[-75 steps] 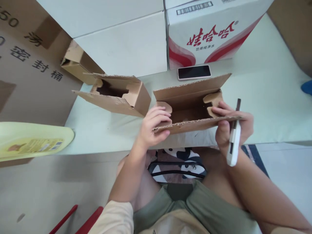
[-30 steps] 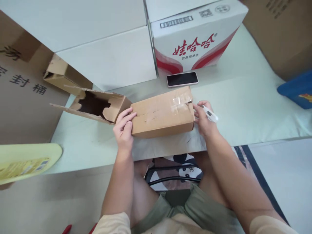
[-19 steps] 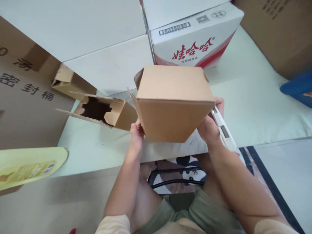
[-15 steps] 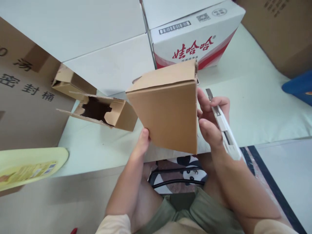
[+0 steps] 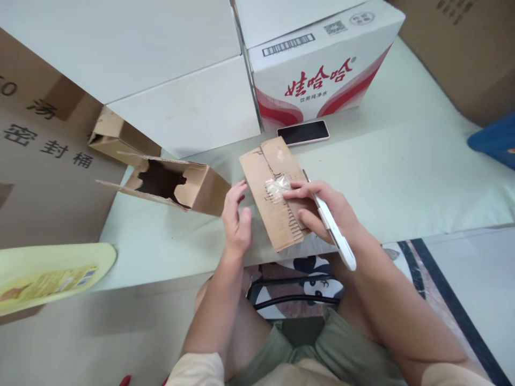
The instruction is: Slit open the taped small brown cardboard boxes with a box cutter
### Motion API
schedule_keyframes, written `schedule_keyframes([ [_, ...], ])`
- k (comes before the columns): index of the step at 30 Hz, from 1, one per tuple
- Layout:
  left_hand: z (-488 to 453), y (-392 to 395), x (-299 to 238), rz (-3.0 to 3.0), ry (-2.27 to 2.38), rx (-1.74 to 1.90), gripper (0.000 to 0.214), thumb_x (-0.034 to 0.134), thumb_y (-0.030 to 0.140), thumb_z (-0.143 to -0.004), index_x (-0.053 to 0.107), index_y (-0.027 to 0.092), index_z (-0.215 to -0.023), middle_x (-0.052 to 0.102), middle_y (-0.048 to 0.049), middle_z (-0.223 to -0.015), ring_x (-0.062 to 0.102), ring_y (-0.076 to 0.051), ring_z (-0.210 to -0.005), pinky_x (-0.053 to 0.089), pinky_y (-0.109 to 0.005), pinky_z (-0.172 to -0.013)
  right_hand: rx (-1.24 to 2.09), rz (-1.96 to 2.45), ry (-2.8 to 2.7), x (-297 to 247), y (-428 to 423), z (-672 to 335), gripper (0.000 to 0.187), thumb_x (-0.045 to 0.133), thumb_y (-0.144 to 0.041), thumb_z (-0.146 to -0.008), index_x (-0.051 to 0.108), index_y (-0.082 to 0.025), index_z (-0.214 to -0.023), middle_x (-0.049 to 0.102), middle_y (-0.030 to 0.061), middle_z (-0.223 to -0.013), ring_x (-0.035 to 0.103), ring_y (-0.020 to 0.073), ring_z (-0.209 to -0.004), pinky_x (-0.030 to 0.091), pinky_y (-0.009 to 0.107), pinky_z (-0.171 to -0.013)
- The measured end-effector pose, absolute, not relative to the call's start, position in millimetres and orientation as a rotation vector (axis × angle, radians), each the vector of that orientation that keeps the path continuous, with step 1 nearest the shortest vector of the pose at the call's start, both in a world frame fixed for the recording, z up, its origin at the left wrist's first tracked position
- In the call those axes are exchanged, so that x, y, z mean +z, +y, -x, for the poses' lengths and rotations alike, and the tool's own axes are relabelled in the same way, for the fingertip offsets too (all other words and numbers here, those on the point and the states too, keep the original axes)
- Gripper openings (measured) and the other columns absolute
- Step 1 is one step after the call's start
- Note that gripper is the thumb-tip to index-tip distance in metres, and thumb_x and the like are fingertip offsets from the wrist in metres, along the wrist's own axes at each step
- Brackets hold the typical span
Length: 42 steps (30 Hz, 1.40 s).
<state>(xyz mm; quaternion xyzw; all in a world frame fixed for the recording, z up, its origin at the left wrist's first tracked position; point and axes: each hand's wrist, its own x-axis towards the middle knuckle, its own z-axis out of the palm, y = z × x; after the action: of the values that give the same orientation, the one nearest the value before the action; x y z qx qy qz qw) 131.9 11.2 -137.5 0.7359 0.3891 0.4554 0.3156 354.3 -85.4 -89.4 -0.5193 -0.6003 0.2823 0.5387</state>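
Observation:
A brown cardboard box stands in front of me, its taped end facing up. A patch of clear tape sits at the middle of that end, and the cardboard around it is torn and wrinkled. My right hand holds a white utility knife, while its fingertips touch the box beside the tape. The knife's blade end points away from me. Just left of the box is my left hand, fingers apart and slightly curled, with nothing in it.
An opened cardboard box lies to the left, near another small carton. A phone rests before the white and red carton. A yellow container is at left, a blue object at right.
The box has been lowered and turned so its taped end faces up, uncovering the phone. My left hand has let go of it. My right hand has moved left onto the taped end.

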Motion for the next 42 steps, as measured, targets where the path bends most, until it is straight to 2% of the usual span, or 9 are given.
schedule_keyframes([
  [3, -137.0, 7.4, -141.9, -2.195, 0.724, 1.309, 0.048, 0.043, 0.058, -0.108, 0.065, 0.030, -0.140, 0.057, -0.0116, -0.157, 0.058, -0.031, -0.145, 0.048, -0.050, -0.120, 0.635, 1.222, -1.436, -88.5, -86.8, -352.0, 0.020, 0.069, -0.039, -0.095, 0.065, -0.028, -0.111, 0.085, 0.0061, -0.109, 0.079, 0.0274, -0.119, 0.063, 0.047, -0.103],
  [8, -140.8, 9.3, -156.2, -2.184, 0.753, 1.367, 0.050, 0.034, 0.057, -0.110, 0.066, 0.029, -0.136, 0.055, -0.0117, -0.157, 0.058, -0.030, -0.143, 0.047, -0.051, -0.120, 0.519, 1.297, -1.143, -82.5, -89.4, -349.5, 0.055, 0.054, -0.072, -0.097, 0.058, -0.030, -0.133, 0.074, 0.0004, -0.077, 0.076, 0.0238, -0.076, 0.062, 0.042, -0.077],
  [10, -142.4, 8.9, -160.0, -2.165, 0.780, 1.385, 0.051, 0.029, 0.055, -0.111, 0.065, 0.028, -0.134, 0.055, -0.0114, -0.157, 0.058, -0.030, -0.144, 0.046, -0.052, -0.121, 0.490, 1.263, -1.069, -76.8, -89.5, -347.1, 0.057, 0.053, -0.075, -0.096, 0.060, -0.029, -0.129, 0.069, -0.0004, -0.074, 0.069, 0.0216, -0.066, 0.057, 0.038, -0.063],
  [13, -145.9, 5.7, -160.9, -2.133, 0.798, 1.376, 0.050, 0.027, 0.052, -0.112, 0.064, 0.029, -0.135, 0.053, -0.0109, -0.158, 0.054, -0.028, -0.147, 0.044, -0.051, -0.123, 0.496, 1.272, -1.070, -66.5, -90.5, -341.5, 0.039, 0.058, -0.063, -0.096, 0.066, -0.027, -0.108, 0.070, 0.0005, -0.075, 0.063, 0.0181, -0.059, 0.048, 0.033, -0.052],
  [16, -148.3, 3.0, -159.2, -2.115, 0.782, 1.388, 0.048, 0.028, 0.051, -0.112, 0.064, 0.029, -0.136, 0.053, -0.0104, -0.159, 0.054, -0.027, -0.148, 0.044, -0.049, -0.124, 0.549, 1.408, -1.130, -57.1, -92.0, -335.3, 0.020, 0.062, -0.045, -0.094, 0.068, -0.026, -0.098, 0.075, 0.0006, -0.075, 0.065, 0.0170, -0.057, 0.049, 0.031, -0.052],
  [19, -148.6, 2.1, -157.7, -2.114, 0.773, 1.392, 0.048, 0.029, 0.050, -0.112, 0.064, 0.029, -0.136, 0.054, -0.0100, -0.159, 0.053, -0.027, -0.149, 0.044, -0.048, -0.124, 0.597, 1.511, -1.192, -51.4, -90.5, -330.6, 0.012, 0.065, -0.037, -0.089, 0.064, -0.026, -0.095, 0.077, -0.0004, -0.075, 0.070, 0.0176, -0.059, 0.053, 0.031, -0.057],
  [26, -148.9, -1.6, -153.9, -2.110, 0.778, 1.352, 0.048, 0.030, 0.052, -0.112, 0.064, 0.029, -0.137, 0.053, -0.0103, -0.161, 0.055, -0.028, -0.148, 0.044, -0.050, -0.125, 0.290, 1.684, -1.321, -55.5, -81.6, -323.3, 0.013, 0.063, -0.039, -0.088, 0.063, -0.026, -0.086, 0.067, -0.0031, -0.061, 0.061, 0.0159, -0.051, 0.043, 0.029, -0.053],
  [35, -151.2, -3.9, -156.0, -2.080, 0.811, 1.334, 0.049, 0.030, 0.053, -0.111, 0.064, 0.029, -0.135, 0.054, -0.0102, -0.160, 0.055, -0.030, -0.149, 0.044, -0.053, -0.125, 0.093, 1.850, -1.431, -58.3, -77.7, -317.6, 0.022, 0.062, -0.047, -0.092, 0.070, -0.026, -0.091, 0.077, 0.0019, -0.072, 0.067, 0.0185, -0.059, 0.041, 0.029, -0.058],
  [42, -151.6, -4.8, -155.0, -2.117, 0.881, 1.309, 0.054, 0.025, 0.057, -0.110, 0.065, 0.027, -0.132, 0.056, -0.0128, -0.158, 0.055, -0.031, -0.149, 0.046, -0.055, -0.123, 0.086, 1.786, -1.485, -53.8, -79.6, -318.9, 0.010, 0.058, -0.033, -0.082, 0.057, -0.026, -0.074, 0.067, -0.0018, -0.058, 0.054, 0.0145, -0.047, 0.038, 0.027, -0.052],
])
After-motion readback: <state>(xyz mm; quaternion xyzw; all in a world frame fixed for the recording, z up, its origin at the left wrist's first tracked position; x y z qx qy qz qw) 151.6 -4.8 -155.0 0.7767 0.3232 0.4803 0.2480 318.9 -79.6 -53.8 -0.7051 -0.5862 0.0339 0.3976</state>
